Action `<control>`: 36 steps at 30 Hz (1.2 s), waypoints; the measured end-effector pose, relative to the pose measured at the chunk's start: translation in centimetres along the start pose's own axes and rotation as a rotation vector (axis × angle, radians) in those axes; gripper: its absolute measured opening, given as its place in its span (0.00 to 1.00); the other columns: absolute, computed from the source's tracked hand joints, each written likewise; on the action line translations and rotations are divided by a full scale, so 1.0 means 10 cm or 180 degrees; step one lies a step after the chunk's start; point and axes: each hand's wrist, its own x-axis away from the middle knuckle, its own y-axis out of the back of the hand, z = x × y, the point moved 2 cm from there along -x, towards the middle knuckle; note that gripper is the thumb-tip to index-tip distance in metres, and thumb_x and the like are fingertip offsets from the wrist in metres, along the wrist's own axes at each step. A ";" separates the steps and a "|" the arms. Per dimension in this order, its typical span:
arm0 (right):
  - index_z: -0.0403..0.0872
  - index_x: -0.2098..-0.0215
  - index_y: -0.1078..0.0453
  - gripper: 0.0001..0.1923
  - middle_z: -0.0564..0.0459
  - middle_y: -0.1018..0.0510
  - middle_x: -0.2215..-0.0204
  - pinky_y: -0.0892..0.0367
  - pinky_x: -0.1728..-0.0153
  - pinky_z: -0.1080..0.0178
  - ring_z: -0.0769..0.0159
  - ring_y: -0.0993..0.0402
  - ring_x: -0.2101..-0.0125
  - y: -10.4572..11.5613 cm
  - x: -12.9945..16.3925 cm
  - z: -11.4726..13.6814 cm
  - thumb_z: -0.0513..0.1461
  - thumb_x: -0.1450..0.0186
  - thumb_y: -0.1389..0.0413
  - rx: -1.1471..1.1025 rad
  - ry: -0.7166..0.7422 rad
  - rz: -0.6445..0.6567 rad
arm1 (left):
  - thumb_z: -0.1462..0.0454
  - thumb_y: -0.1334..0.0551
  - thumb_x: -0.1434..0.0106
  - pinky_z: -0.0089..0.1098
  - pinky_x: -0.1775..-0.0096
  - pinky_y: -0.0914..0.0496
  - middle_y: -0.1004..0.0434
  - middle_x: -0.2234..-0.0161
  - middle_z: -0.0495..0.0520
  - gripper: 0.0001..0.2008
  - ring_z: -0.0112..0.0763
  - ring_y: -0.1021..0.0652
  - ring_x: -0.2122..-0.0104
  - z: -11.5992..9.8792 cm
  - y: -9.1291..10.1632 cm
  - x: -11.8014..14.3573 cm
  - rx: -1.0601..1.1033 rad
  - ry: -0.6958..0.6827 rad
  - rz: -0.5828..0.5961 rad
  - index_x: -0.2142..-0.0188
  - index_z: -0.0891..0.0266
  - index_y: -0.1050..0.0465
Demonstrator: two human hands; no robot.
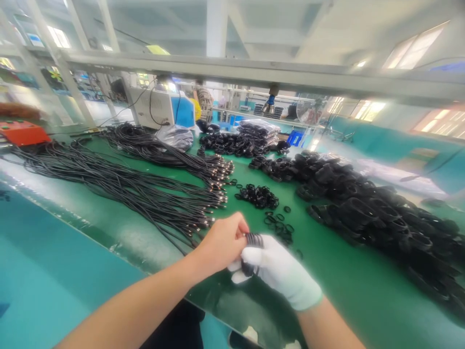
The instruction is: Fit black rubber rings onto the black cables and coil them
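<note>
Grip left: bare hand (221, 242) pinches the black coiled cable (253, 240).
Grip right: gloved hand (279, 271) holds this cable too.
Loose rings (279, 224): on green worktop (327, 271), at 12 o'clock.

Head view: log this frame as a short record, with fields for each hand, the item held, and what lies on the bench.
left hand: bare, pinching the coiled black cable
right hand: white glove, gripping the same coil
held item: coiled black cable, between both hands
bench: green table
left of hands: straight black cables, fanned out
ahead: small black rings
right: pile of coiled cables
</note>
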 end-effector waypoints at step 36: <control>0.40 0.57 0.30 0.13 0.46 0.24 0.68 0.29 0.71 0.64 0.68 0.28 0.72 0.18 -0.06 -0.16 0.38 0.39 0.43 -0.0932 0.0072 -0.0203 | 0.66 0.39 0.44 0.34 0.52 0.36 0.37 0.57 0.51 0.05 0.35 0.33 0.56 0.07 -0.11 0.18 -0.0053 -0.0414 0.0265 0.65 0.58 0.31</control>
